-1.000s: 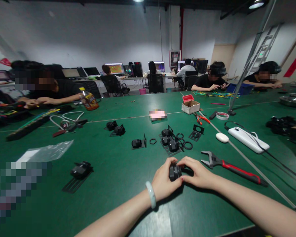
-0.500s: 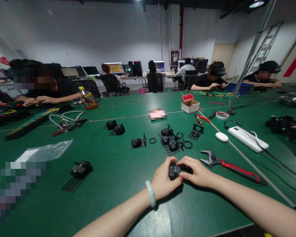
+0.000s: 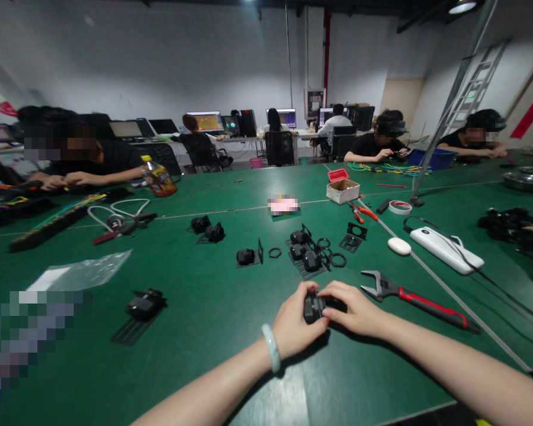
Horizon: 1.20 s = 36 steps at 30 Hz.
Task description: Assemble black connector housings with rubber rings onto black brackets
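Note:
My left hand [image 3: 295, 324] and my right hand [image 3: 354, 309] meet at the near middle of the green table [image 3: 213, 331]. Both are closed round a small black round fitting [image 3: 313, 307] held between the fingertips just above the table. A pale bangle [image 3: 270, 349] sits on my left wrist. Just beyond the hands lie a group of black fittings on brackets [image 3: 305, 253], some loose black rings [image 3: 333, 254] and a single fitting on its bracket [image 3: 247, 256].
A red-handled adjustable wrench [image 3: 415, 300] lies right of my hands. Farther right are a white power bank [image 3: 446, 250] and a white oval object [image 3: 400, 246]. Another black part [image 3: 143, 307] and a plastic bag [image 3: 82, 272] lie left. A small cardboard box [image 3: 343, 191] stands farther back. Other people work around the table.
My fingers have shifted slightly round the black fitting, which has turned a little between them. Everything else on the table has stayed put.

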### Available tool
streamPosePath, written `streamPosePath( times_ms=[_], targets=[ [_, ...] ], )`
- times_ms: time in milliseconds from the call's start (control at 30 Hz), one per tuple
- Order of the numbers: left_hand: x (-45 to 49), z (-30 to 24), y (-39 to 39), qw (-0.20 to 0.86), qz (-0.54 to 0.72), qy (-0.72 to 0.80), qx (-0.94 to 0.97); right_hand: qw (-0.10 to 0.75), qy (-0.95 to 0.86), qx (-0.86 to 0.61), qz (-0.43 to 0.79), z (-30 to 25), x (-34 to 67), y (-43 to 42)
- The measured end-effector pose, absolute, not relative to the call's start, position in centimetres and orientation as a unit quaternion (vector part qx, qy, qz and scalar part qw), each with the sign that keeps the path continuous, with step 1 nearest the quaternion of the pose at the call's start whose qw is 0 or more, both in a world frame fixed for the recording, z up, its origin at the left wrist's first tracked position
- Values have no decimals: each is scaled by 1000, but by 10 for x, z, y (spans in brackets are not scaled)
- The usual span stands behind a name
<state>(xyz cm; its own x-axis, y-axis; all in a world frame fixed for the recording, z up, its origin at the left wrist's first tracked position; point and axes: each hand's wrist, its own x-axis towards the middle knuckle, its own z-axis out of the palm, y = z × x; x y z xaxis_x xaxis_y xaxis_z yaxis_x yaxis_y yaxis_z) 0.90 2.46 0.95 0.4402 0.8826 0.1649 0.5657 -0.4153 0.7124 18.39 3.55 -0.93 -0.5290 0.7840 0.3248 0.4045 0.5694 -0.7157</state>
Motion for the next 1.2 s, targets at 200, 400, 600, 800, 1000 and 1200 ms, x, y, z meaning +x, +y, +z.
streamPosePath(
  times_ms=[200,400,600,800,1000,1200],
  targets=[
    [9,11,24,294,273,458,793,323,-825,-363,290,-9,184,35],
    [10,11,23,294,275,460,791,324,-825,-363,288,-9,184,36],
    [9,10,24,291,270,457,796,320,-826,-366,287,-9,183,35],
    [9,10,24,292,273,455,796,327,-825,-360,288,-9,183,36],
    [9,13,24,298,270,455,795,357,-820,-337,294,-6,184,32],
    [10,13,24,300,275,454,793,369,-816,-329,300,-7,183,32]
  ],
)
